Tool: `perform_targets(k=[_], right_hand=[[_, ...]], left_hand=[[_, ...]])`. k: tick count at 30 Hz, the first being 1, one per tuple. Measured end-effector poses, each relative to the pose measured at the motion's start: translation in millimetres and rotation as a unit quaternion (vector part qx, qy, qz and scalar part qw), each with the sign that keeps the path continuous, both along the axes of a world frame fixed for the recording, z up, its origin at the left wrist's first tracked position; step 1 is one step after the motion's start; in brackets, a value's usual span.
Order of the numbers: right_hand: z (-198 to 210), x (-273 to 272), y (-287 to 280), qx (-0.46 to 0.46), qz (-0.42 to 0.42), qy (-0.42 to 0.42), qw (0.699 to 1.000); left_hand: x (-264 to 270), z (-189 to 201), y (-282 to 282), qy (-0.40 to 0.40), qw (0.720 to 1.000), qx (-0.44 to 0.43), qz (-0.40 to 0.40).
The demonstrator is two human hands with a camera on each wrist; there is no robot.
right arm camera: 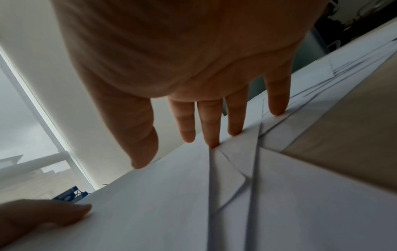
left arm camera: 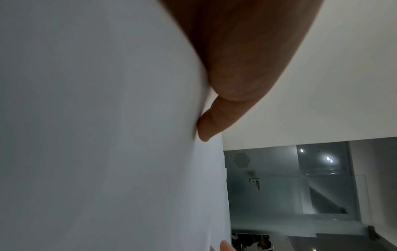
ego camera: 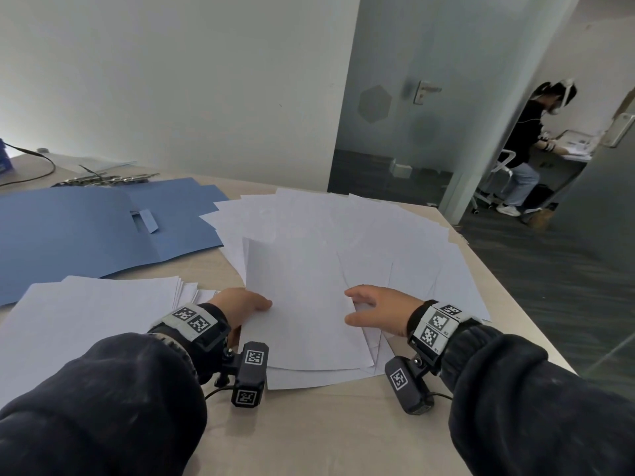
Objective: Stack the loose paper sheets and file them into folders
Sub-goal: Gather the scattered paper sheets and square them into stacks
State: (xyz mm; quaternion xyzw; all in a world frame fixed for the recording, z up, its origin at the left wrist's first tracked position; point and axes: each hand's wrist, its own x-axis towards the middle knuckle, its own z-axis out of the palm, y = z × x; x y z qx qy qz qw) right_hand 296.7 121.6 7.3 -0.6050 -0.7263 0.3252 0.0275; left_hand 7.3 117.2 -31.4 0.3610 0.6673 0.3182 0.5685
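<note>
Head view, 6 o'clock: left hand [ego camera: 240, 305] is pinching the left edge of the top sheet [ego camera: 302, 304], thumb lying on the sheet's upper face; the far end of the sheet is lifting off the spread.
Head view, 5 o'clock: right hand [ego camera: 378, 310] is lying open, fingers extended over the sheet's right edge.
Head view, 12 to 3 o'clock: loose sheets [ego camera: 395, 235] are fanning across the table [ego camera: 309, 434], overlapping at mixed angles.
Head view, 9 o'clock: gathered stack [ego camera: 92, 314] is lying just beside the left wrist; blue folder [ego camera: 86, 228] is lying open at 10 o'clock, well apart from the hands.
Left wrist view, centre: left thumb [left arm camera: 214, 122] is pressing against the raised sheet [left arm camera: 107, 135]; the fingers under the sheet are hidden.
Right wrist view, 12 o'clock: right fingertips [right arm camera: 212, 141] are touching the overlapped sheets [right arm camera: 236, 169], straight and slightly spread, gripping nothing.
Step in hand (judged): one sheet is being separated for transfer to the stack.
Technique: keep the right fingertips pinning the lower sheets while the left is drawing the top one away at a low angle.
Risk: lifting steeply is likely dragging a second sheet along or creasing the corner.
Placement: align two edges to the stack before releasing.
</note>
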Motion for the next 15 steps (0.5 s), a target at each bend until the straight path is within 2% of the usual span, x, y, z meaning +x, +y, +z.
perform_targets(k=[3, 6, 9, 11, 15], right_hand=[[-4, 1, 8, 0.02, -0.038, 0.008, 0.999], [-8, 8, 20, 0.064, -0.176, 0.038, 0.982], [-7, 17, 29, 0.055, -0.308, 0.144, 0.939], [-9, 22, 35, 0.039, -0.37, 0.203, 0.906], [-21, 26, 42, -0.017, -0.415, 0.324, 0.85]], left_hand=[[-4, -7, 7, 0.0, 1.0, 0.017, -0.005], [-2, -8, 5, 0.007, 0.999, 0.048, -0.014], [-3, -3, -1, 0.012, 0.998, 0.063, -0.007], [-6, -3, -4, -0.039, 0.998, 0.039, -0.007], [-15, -7, -2, -0.084, 0.996, 0.027, -0.013]])
